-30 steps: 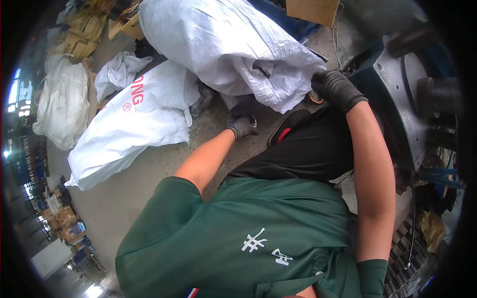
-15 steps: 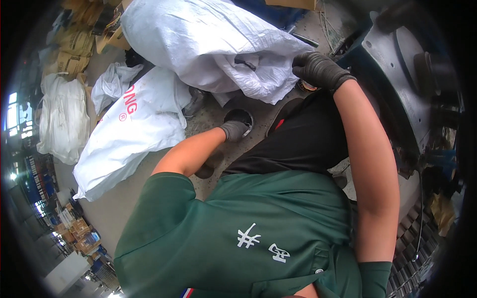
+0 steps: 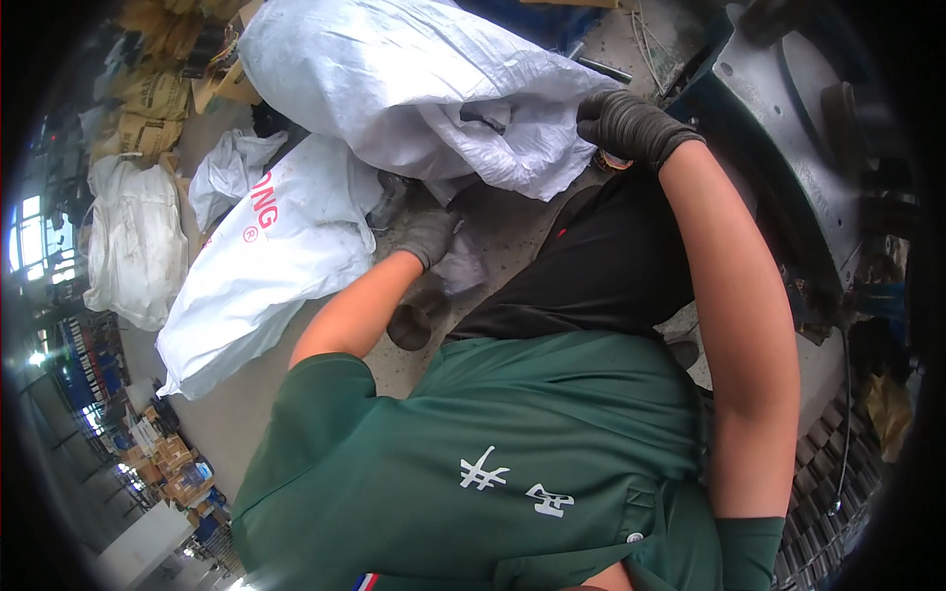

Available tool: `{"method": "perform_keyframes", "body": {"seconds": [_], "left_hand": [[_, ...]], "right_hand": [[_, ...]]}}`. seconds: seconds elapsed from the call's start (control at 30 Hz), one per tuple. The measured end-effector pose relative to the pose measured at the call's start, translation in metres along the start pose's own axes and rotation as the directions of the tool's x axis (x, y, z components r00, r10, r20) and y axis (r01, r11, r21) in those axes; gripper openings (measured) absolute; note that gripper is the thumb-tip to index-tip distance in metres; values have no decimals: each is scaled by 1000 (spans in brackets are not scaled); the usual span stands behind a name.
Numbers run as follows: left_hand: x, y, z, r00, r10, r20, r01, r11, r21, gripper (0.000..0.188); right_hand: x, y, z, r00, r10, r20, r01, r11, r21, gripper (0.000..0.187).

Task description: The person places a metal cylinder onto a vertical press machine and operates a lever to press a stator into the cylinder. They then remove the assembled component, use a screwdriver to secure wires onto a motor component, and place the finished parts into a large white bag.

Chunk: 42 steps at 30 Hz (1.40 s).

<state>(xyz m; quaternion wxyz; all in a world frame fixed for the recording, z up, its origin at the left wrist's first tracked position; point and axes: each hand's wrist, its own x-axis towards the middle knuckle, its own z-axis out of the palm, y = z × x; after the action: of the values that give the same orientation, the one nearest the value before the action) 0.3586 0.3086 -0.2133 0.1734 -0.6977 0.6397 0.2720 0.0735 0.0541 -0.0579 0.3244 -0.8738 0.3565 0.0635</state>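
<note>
My left hand [image 3: 431, 237], in a dark grey glove, is low over the floor below the open mouth of a large white woven sack [image 3: 384, 74]. Its fingers are turned away from view, so what they hold, if anything, is hidden. Crumpled clear plastic [image 3: 461, 266] lies against that hand on its right side. A short dark cylinder [image 3: 414, 317] stands just nearer to me. My right hand [image 3: 636, 128], also gloved, is closed on the right edge of the sack's mouth. Folds of the sack hang around a dark gap in the opening.
Another white sack with red print [image 3: 261, 261] lies to the left, with a smaller crumpled white bag [image 3: 232, 172] and an upright white sack [image 3: 138, 241] beyond. A heavy dark metal machine part [image 3: 788, 148] rises on the right. Cardboard boxes [image 3: 168, 458] are stacked farther left.
My left hand has moved up and left, and the round-rimmed dark piece beside it no longer shows. Clear plastic is now visible there. My right hand still grips the sack's edge.
</note>
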Motion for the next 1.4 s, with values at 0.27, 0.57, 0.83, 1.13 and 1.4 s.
{"method": "perform_keyframes", "body": {"seconds": [0.27, 0.57, 0.83, 1.13, 1.4], "left_hand": [[-62, -4, 124, 939, 208, -274, -144, 961, 238, 62], [-30, -41, 21, 928, -134, -346, -92, 820, -565, 53], [27, 12, 6, 872, -226, -434, -194, 654, -731, 47], [21, 106, -137, 894, -142, -426, -439, -471, -765, 40], [-20, 49, -183, 782, 343, -521, -621, 353, -700, 57]], "right_hand": [[7, 3, 3, 999, -15, 34, 17, 998, -57, 26], [-3, -6, 0, 1000, -29, 3, 29, 1000, 7, 33], [-2, -10, 8, 999, 31, 19, -33, 995, 91, 30], [-3, -33, 22, 996, -91, 13, 60, 752, 656, 73], [2, -52, -14, 923, 194, -333, 176, 555, 813, 22]]}}
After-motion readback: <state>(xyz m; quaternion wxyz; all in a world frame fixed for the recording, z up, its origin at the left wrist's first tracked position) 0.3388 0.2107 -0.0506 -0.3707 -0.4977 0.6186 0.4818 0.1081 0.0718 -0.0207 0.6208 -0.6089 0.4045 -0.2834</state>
